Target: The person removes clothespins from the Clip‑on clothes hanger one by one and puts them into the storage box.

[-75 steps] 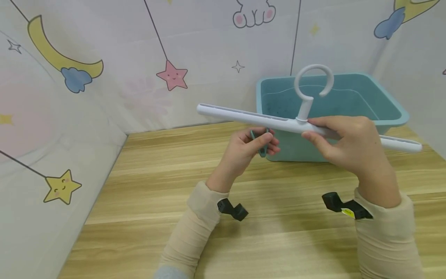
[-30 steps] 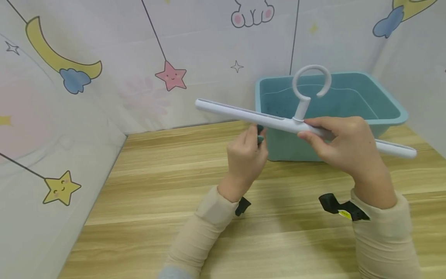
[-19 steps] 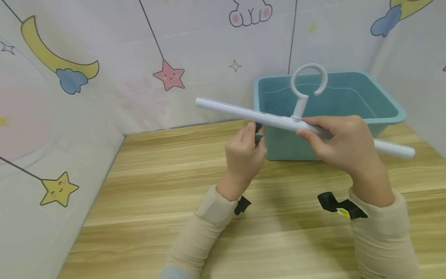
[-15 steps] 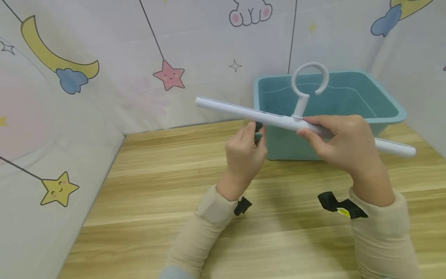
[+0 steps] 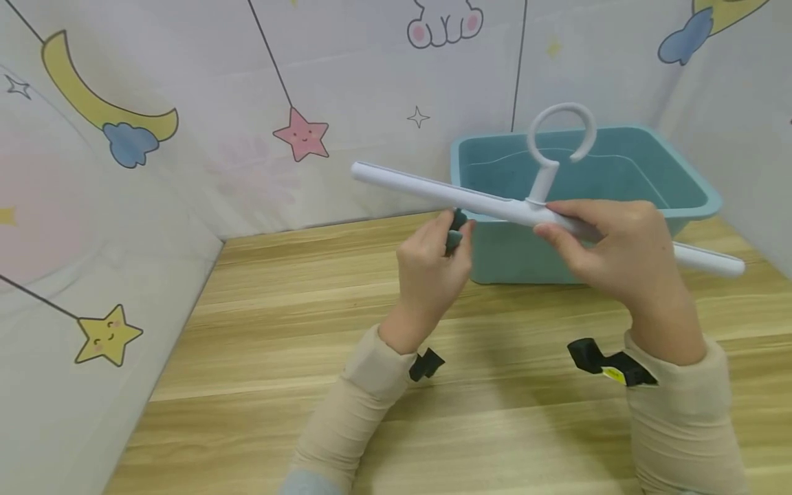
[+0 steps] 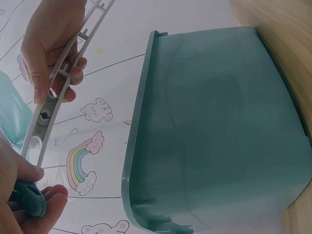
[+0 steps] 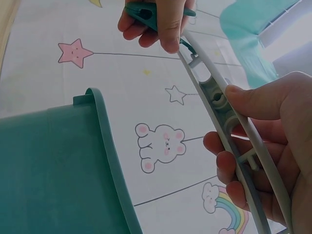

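The right hand [image 5: 619, 251] grips the white hanger [image 5: 489, 203] just right of its hook, holding it in front of the teal bin [image 5: 693, 199] above the tabletop [image 5: 278, 330]. The hanger has tilted slightly, its hook higher than half a second ago. The left hand [image 5: 430, 271] still pinches a teal clip [image 5: 454, 230] against the bar's underside.

Head above; wrists below, probably upward; share hanger [image 5: 495, 204].
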The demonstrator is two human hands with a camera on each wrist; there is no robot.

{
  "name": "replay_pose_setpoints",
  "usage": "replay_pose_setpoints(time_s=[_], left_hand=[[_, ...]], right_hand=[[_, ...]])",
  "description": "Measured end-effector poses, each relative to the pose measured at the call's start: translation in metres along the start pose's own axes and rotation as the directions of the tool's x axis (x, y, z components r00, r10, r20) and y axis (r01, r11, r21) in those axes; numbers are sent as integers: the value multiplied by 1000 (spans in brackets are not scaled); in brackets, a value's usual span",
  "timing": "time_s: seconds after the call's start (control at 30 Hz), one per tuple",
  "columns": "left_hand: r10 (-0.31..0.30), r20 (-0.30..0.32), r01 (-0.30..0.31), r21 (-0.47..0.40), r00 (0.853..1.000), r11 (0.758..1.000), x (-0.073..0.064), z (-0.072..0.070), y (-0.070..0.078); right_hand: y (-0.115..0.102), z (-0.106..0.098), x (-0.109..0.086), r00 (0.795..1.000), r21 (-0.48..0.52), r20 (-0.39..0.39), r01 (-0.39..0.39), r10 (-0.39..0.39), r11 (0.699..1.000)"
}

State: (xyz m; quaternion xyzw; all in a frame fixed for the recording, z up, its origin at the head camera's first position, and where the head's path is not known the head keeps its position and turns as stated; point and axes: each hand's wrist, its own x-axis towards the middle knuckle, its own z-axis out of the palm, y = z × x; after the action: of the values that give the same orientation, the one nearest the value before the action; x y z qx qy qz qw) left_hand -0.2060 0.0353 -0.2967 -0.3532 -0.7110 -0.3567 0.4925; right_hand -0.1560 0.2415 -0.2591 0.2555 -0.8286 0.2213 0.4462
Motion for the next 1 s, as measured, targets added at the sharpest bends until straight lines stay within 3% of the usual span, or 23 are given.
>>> replay_pose_setpoints(time_s=[0.23,0.7,0.83,1.0], left_hand=[[-1,25,2,-19,1000,1000,2,-2,-2],[-36,54,37,-22,998,999,1,-2,-9],[-67,69,70,-54,995,996,4,-1,-15],[-132,116,149,-154,984,977,8,2,-23]], right_hand=[[1,1,-1,995,64,-85,-49,54,997],[2,-2,0,991,76,-110,-65,73,995],[2,-2,-1,990,85,-121,-60,70,995],[2,-4,-1,988,110,-134,-57,71,992]])
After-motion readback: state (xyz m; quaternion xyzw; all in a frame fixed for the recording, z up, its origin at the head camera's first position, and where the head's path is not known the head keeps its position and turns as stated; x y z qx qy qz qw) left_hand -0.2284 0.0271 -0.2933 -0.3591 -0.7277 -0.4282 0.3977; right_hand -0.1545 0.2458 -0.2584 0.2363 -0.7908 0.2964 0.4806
